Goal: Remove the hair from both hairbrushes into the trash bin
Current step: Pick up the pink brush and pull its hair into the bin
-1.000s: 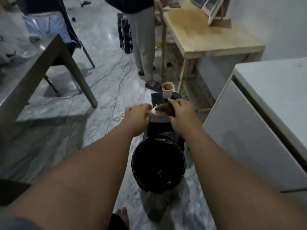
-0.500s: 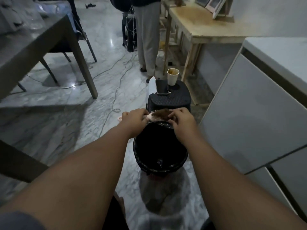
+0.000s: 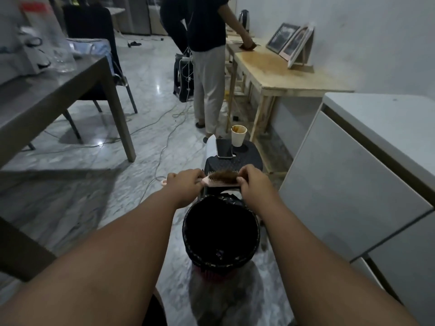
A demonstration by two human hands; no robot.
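Head view. Held level, bristles up, over the far rim of the black-lined trash bin (image 3: 187,243): a pink hairbrush (image 3: 220,184) matted with brown hair (image 3: 222,176). Gripped round the handle, at left, by the curled left hand (image 3: 186,184). Pinched at the brush's right end, on the hair clump, by the right hand (image 3: 253,182). Farther off, on a black stool (image 3: 231,164): a phone (image 3: 224,148) and a paper cup (image 3: 238,136).
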